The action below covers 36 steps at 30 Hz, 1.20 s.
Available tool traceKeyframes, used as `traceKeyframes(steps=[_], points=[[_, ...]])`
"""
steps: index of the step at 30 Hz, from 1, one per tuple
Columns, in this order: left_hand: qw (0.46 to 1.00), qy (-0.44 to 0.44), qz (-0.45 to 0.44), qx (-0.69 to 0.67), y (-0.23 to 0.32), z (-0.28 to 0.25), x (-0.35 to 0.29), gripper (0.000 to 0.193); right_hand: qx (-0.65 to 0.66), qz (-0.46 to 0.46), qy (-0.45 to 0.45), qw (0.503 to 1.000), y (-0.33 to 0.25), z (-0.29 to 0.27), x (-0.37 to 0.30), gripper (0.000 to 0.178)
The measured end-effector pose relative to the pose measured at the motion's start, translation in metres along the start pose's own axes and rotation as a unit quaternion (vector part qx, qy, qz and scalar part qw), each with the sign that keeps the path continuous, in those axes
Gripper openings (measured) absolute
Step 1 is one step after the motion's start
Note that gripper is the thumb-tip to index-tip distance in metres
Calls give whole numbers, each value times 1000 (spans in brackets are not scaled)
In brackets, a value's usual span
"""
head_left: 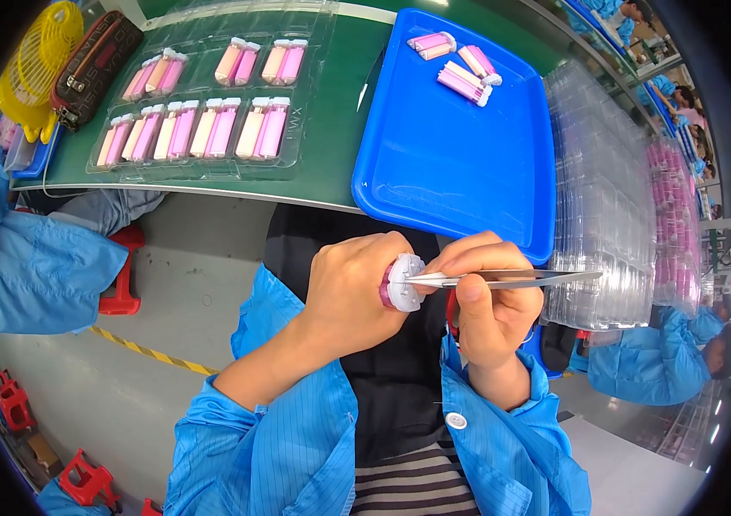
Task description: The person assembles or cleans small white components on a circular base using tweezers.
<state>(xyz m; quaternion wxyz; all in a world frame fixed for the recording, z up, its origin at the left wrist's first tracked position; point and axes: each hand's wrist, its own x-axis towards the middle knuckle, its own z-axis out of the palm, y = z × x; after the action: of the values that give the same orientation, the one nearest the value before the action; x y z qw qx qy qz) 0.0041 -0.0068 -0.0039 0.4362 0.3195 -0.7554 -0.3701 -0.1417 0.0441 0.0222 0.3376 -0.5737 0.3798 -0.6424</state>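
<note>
Holding a small pink and white part (401,282) in front of my chest, my left hand (352,292) is closed around it. My right hand (486,301) pinches metal tweezers (503,278), whose tip seems to touch the part's white end. Beyond, a blue tray (460,163) lies on the green tabletop (335,129).
</note>
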Motion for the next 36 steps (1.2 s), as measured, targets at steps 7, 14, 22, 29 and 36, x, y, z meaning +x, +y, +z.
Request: traceKeyframes(steps=[7,14,22,29,36], points=[[1000,-3,-3,-18,-1,-1,0,23,0,-20,-23,1000,2,-2,1,11],[1000,-5,-10,-16,-2,-1,-1,23,4,-8,-21,1000,1,-2,0,13],[1000,-7,-5,-8,-2,-1,-1,22,-20,-13,-20,1000,2,-3,0,11],[1000,-17,2,18,-4,-1,-2,24,-89,-40,-47,994,-3,-4,5,11],[998,-41,2,49,-5,-3,-3,24,-215,-102,-122,964,-15,-3,13,15]])
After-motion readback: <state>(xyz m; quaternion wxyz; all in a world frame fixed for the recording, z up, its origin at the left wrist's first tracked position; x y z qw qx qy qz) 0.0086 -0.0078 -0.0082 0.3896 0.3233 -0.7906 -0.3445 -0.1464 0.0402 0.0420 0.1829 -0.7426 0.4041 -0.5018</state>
